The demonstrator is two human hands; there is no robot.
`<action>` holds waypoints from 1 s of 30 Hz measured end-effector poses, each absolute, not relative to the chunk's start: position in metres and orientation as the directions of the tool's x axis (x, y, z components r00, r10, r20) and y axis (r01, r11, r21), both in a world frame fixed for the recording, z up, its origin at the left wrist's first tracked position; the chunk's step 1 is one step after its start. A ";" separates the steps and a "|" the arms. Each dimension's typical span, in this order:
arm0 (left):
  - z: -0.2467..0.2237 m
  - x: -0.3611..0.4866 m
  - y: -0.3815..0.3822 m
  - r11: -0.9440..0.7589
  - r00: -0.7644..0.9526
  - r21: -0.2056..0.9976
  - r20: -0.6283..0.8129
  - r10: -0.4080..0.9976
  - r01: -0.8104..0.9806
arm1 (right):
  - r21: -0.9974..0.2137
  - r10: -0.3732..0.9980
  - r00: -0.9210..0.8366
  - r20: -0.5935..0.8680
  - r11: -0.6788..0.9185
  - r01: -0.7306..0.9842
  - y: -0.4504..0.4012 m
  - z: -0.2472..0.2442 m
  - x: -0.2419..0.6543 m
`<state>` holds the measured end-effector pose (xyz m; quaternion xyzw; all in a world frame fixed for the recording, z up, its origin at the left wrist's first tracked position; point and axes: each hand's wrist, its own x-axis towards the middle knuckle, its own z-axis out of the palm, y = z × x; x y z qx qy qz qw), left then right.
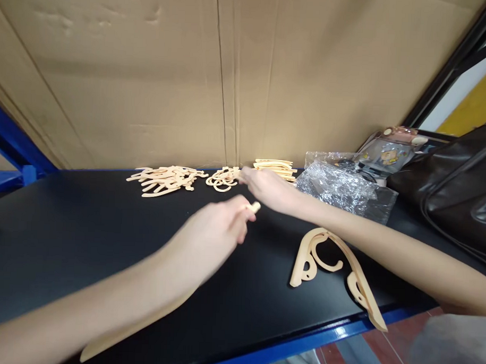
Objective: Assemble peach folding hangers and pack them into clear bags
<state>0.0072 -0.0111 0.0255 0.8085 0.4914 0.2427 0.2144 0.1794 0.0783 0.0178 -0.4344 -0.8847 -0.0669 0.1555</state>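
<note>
My left hand (221,223) is closed round a long beige hanger arm (142,330); one end sticks out past the fingers, and the other shows below my forearm. Farther back, my right hand (266,188) reaches to a small pile of beige hooks (223,178); its fingertips are blurred and what they hold, if anything, cannot be made out. Left of the hooks lies a heap of beige pieces (165,179). Behind my right hand is a stack of long beige strips (275,166). A folded beige hanger (357,263) with its hook lies under my right forearm.
Crumpled clear plastic (334,185) lies at the right, beside a transparent pouch (387,155) and a dark leather bag (462,184). Cardboard (159,83) stands behind the black table (66,234). A blue rail (321,338) runs along the front edge.
</note>
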 end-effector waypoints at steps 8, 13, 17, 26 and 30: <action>0.025 -0.098 0.100 -0.443 0.419 -0.063 0.462 0.782 0.894 | 0.061 0.818 -0.464 0.339 0.473 0.879 0.158 0.013 0.229; -0.003 -0.134 0.127 -0.432 0.409 -0.018 0.360 0.838 0.901 | 0.087 0.806 -0.484 0.340 0.486 0.870 0.174 0.006 0.233; -0.008 -0.135 0.124 -0.426 0.383 0.033 0.383 0.841 0.904 | 0.072 0.765 -0.507 0.398 0.525 0.848 0.146 0.014 0.219; 0.027 -0.072 0.076 -0.537 0.338 0.247 0.553 0.762 0.806 | -0.127 0.405 -0.864 0.300 0.914 0.384 0.012 0.003 0.113; 0.032 -0.063 0.046 -0.548 0.289 0.430 0.531 0.796 0.718 | -0.267 0.471 -0.865 0.176 0.868 0.418 0.014 0.001 0.108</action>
